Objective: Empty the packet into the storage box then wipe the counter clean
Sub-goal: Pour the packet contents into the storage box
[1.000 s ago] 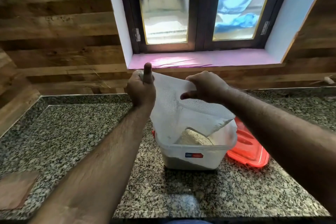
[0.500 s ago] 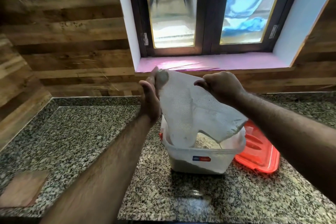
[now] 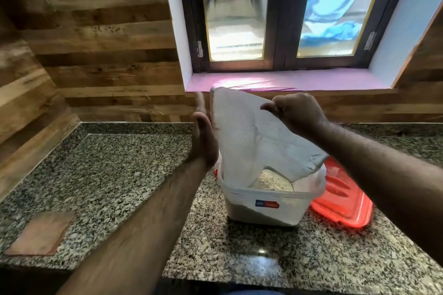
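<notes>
A white woven packet (image 3: 247, 136) hangs upside down over a translucent storage box (image 3: 268, 208), its mouth down inside the box. A pale grainy heap (image 3: 273, 181) lies in the box. My right hand (image 3: 296, 112) pinches the packet's raised bottom edge. My left hand (image 3: 203, 136) is flat and edge-on just left of the packet, fingers straight and motion-blurred, holding nothing. I cannot tell whether it touches the packet.
A red lid (image 3: 342, 201) lies on the speckled granite counter (image 3: 119, 175) right of the box. A brown square inset (image 3: 40, 232) sits at the near left. Wooden walls and a pink window sill (image 3: 287, 81) stand behind.
My left hand has let go of the packet's corner and opened flat beside it. The right hand keeps its grip. The view has shifted right and closer.
</notes>
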`<state>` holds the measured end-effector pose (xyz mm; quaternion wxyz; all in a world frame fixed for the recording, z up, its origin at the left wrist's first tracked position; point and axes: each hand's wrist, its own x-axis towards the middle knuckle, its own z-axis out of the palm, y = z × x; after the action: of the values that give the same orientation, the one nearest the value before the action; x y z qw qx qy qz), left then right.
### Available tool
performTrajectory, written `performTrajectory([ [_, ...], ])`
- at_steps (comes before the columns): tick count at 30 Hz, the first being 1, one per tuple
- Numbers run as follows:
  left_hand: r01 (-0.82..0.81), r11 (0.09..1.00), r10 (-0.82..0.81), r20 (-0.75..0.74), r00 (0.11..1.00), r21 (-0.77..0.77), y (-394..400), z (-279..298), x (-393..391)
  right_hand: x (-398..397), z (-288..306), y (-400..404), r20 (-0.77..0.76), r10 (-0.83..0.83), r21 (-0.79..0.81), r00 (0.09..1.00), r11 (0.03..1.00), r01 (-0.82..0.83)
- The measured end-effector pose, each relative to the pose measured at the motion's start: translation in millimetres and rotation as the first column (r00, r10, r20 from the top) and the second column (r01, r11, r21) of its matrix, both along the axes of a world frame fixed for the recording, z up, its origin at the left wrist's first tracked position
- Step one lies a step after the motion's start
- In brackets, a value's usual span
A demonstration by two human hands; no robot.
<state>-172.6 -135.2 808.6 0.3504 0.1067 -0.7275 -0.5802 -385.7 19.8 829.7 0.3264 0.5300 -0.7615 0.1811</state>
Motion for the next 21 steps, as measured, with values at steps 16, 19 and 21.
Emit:
performTrajectory([
  [16,-0.192,0.501,0.332,-0.017,0.943,-0.844,-22,30,0,3,-6,2,-0.039,-0.004,-0.021,0.999,1.0,0.003],
  [19,-0.284,0.337,0.266,-0.199,0.943,-0.898,-26,48,1,5,-5,2,-0.044,0.007,-0.028,0.999,1.0,-0.008],
  [21,-0.07,0.287,0.278,0.013,0.961,-0.955,-28,56,-2,6,-5,1,-0.033,0.021,-0.029,0.999,0.999,-0.022],
])
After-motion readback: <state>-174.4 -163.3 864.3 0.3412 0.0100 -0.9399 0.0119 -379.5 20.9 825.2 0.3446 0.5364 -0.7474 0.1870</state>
